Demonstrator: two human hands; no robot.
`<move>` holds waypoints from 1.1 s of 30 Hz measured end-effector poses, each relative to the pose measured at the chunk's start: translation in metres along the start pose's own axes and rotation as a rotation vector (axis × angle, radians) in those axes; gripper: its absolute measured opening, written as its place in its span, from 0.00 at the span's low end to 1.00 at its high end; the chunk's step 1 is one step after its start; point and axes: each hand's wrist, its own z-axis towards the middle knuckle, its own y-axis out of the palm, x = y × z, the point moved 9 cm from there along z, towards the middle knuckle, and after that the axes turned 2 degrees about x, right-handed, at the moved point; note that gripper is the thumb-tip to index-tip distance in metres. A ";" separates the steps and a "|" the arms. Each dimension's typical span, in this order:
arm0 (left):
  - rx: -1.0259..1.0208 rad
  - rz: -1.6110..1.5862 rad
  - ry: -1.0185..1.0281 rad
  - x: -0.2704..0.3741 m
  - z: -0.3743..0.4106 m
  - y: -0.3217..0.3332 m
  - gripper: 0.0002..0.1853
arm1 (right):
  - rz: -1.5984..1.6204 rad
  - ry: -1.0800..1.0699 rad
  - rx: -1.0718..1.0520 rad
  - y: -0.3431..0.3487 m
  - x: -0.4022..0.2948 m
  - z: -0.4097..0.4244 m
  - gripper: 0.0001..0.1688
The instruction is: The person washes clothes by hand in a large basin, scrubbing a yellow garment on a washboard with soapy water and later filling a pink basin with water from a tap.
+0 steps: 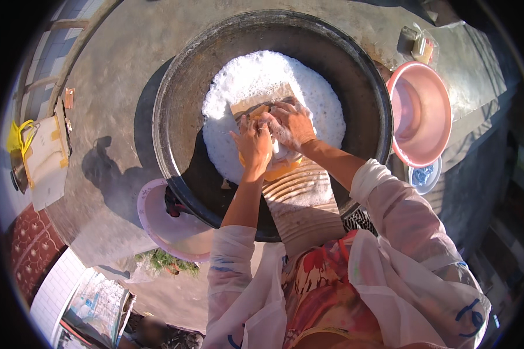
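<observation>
A large dark round tub (168,144) holds water topped with white suds (262,65). A ridged wooden washboard (303,200) slopes from my lap into the foam. On its upper part lies a wet yellow and white cloth (279,170), bunched up. My left hand (255,144) presses on the cloth from the left, fingers pointing up the board. My right hand (290,124), soapy and bent, is closed on the cloth's upper right part. The hands nearly meet; the fingertips are partly hidden by foam and folds.
A pink basin (441,113) stands right of the tub, beside a small basin with a blue item (422,174). A lilac basin (146,213) with a dark cloth (173,205) sits at the lower left. A clear bag (424,48) lies at the upper right, cardboard (48,161) at the left.
</observation>
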 end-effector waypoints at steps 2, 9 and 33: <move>-0.027 -0.154 0.016 0.009 -0.049 -0.016 0.13 | 0.116 -0.122 -0.080 -0.018 -0.021 -0.040 0.18; 0.090 0.066 0.154 0.009 -0.031 -0.001 0.10 | -0.128 -0.058 -0.064 0.008 -0.008 -0.030 0.11; 0.168 -0.097 0.085 0.024 -0.055 -0.010 0.13 | -0.078 -0.106 -0.107 0.000 -0.008 -0.066 0.13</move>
